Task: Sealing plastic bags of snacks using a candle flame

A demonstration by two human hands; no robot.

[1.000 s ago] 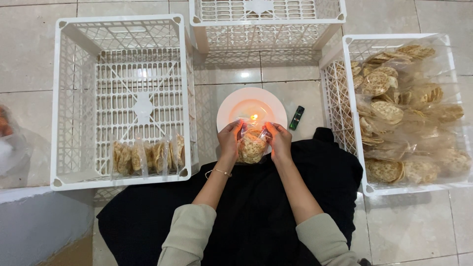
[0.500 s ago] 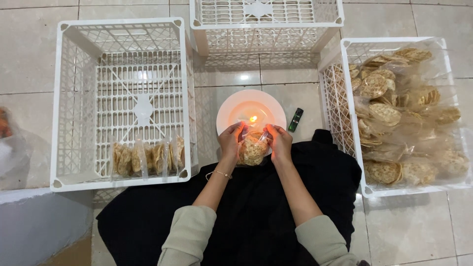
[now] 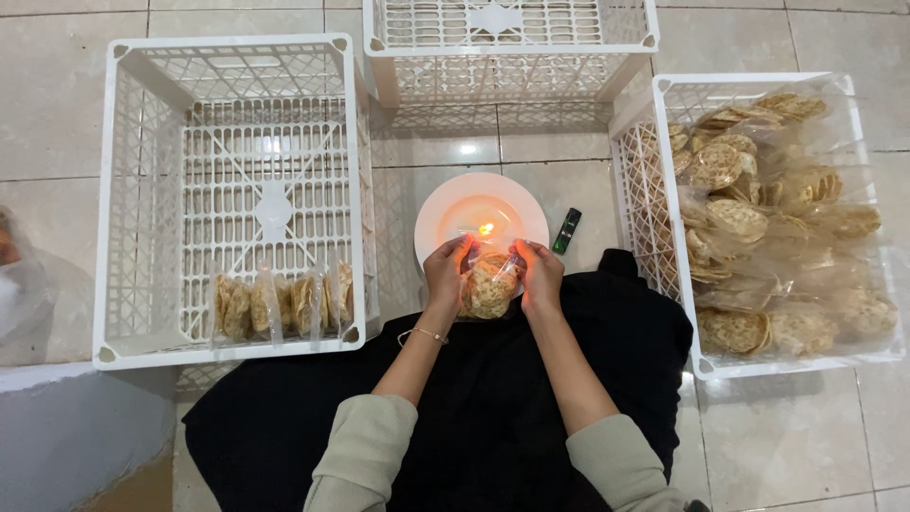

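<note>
Big white crates (image 3: pixel 232 199) at nine, twelve and three o'clock on the tiled floor; white plate (image 3: pixel 445 204) dead centre, small flame (image 3: pixel 486 228) alight; left hand (image 3: pixel 445 273) and right hand (image 3: pixel 538 275) clamped either side of a clear cracker bag (image 3: pixel 488 284), six o'clock of the flame.

This looks like a small home food-packing spot set up on a tiled floor (image 3: pixel 787 446). White plastic crates (image 3: pixel 227 199) stand around (one at the right of the frame is heaped with bagged round crackers (image 3: pixel 758 218)), and a small flame (image 3: pixel 485 228) burns on a white plate (image 3: pixel 445 204) at centre.
</note>
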